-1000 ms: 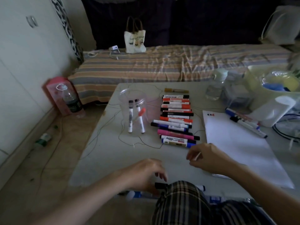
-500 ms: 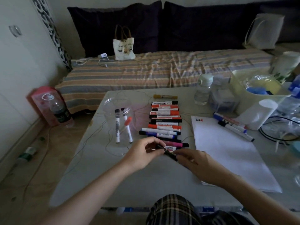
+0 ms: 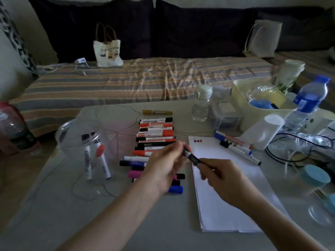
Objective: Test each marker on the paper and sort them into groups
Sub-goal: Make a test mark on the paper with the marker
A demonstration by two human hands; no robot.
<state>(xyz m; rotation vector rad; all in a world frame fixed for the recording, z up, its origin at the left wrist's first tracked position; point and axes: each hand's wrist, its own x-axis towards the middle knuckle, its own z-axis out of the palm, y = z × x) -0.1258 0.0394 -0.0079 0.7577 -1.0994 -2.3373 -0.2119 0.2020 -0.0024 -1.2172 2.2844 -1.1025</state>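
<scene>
Both hands share a grip on one dark marker (image 3: 192,158) above the counter (image 3: 59,214): the left hand (image 3: 163,167) pinches its upper end with the fingertips while the right hand (image 3: 222,178) curls its fingers round the lower barrel, at the left edge of the paper (image 3: 230,196). Left of the hands a row of markers (image 3: 155,132) lies side by side, partly hidden by the left hand; two more markers (image 3: 95,156) lean from a clear cup (image 3: 72,133), and three markers (image 3: 235,147) lie by the paper's far right corner.
</scene>
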